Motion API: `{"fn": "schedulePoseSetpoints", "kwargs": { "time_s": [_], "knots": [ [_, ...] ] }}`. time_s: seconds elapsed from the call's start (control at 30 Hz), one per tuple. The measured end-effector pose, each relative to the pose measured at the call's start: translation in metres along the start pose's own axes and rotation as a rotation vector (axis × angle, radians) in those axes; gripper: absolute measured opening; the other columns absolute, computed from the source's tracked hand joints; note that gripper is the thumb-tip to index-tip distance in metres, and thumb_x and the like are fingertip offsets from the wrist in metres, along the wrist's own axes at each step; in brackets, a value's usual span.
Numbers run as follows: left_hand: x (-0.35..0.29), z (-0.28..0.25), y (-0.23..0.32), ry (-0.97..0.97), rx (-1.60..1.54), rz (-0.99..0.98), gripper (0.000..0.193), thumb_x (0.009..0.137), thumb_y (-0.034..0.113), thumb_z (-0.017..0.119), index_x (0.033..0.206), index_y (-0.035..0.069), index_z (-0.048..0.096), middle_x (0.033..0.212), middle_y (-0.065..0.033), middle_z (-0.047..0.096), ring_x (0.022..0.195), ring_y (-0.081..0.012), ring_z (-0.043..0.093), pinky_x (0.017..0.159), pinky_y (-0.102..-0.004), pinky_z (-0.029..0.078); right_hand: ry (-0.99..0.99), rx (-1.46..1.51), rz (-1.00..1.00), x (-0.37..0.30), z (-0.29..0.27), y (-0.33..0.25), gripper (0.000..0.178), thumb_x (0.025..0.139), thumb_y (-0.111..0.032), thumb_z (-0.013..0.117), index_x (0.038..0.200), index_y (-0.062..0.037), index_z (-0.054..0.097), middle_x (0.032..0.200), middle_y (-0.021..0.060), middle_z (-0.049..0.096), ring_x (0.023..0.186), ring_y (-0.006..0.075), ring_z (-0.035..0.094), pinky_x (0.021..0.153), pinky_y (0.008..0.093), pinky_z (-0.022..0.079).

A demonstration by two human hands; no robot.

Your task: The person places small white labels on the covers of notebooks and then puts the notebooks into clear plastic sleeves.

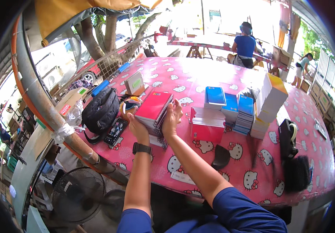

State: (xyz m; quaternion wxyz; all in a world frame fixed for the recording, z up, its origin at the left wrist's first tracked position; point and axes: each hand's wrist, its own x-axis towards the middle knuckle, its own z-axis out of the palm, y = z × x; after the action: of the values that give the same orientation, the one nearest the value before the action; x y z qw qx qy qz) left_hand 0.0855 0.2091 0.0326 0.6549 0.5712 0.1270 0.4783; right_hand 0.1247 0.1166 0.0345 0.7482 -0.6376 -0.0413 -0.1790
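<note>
Both my hands hold a stack of spiral notebooks with a red cover (pixel 154 105) tilted above the pink cartoon-cat tablecloth (pixel 198 75). My left hand (pixel 137 126), with a black watch on the wrist, grips the stack's lower left side. My right hand (pixel 172 118) presses the wire-bound edge on the right. More spiral notebooks (pixel 158 139) lie on the table beneath the lifted stack.
A red notebook stack (pixel 207 126), blue-covered stacks (pixel 229 106) and a tall white stack (pixel 270 99) stand to the right. A black bag (pixel 100 112) and a remote (pixel 115 132) lie left. Black objects (pixel 291 155) sit at right. A fan (pixel 74 194) stands below. Two people are at the far back.
</note>
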Motion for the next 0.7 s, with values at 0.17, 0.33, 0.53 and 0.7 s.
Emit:
{"fn": "schedulePoseSetpoints", "kwargs": {
  "time_s": [0.17,0.33,0.53,0.7],
  "knots": [
    [0.006,-0.008,0.006,-0.015,0.018,0.154,0.073,0.097,0.056,0.022,0.134,-0.003,0.042,0.13,-0.0168,0.052,0.12,-0.0224,0.047,0.103,-0.0357,0.03,-0.097,-0.261,-0.269,0.019,-0.035,-0.01,0.06,0.09,-0.052,0.046,0.129,-0.0078,0.041,0.129,0.0136,0.046,0.125,0.0301,0.033,0.101,0.0489,0.022],
    [-0.033,-0.078,0.041,0.081,0.15,0.162,0.054,0.098,0.042,0.023,0.135,0.006,0.042,0.135,-0.01,0.048,0.127,-0.0209,0.04,0.1,-0.0394,0.028,-0.516,-0.866,-0.656,0.064,-0.173,-0.019,0.027,0.075,-0.027,0.071,0.098,-0.0139,0.065,0.102,0.0044,0.061,0.107,0.0263,0.05,0.089,0.043,0.036],
    [-0.124,-0.048,0.087,0.028,0.157,0.333,0.047,0.097,0.031,0.033,0.127,-0.001,0.049,0.133,-0.0167,0.046,0.125,-0.0254,0.04,0.104,-0.043,0.029,-0.492,-1.06,-0.831,0.078,-0.207,0.0,0.021,0.074,-0.019,0.069,0.092,-0.01,0.062,0.093,0.0057,0.061,0.099,0.0239,0.053,0.087,0.0404,0.039],
    [-0.161,-0.02,0.119,-0.258,0.407,0.687,0.043,0.085,0.015,0.052,0.124,-0.003,0.05,0.13,-0.0171,0.047,0.125,-0.0306,0.04,0.104,-0.0452,0.03,-0.426,-0.795,-0.772,0.054,-0.206,-0.049,0.006,0.075,-0.005,0.06,0.08,-0.0054,0.059,0.084,0.0107,0.061,0.083,0.03,0.058,0.075,0.0406,0.047]
  ]
}}
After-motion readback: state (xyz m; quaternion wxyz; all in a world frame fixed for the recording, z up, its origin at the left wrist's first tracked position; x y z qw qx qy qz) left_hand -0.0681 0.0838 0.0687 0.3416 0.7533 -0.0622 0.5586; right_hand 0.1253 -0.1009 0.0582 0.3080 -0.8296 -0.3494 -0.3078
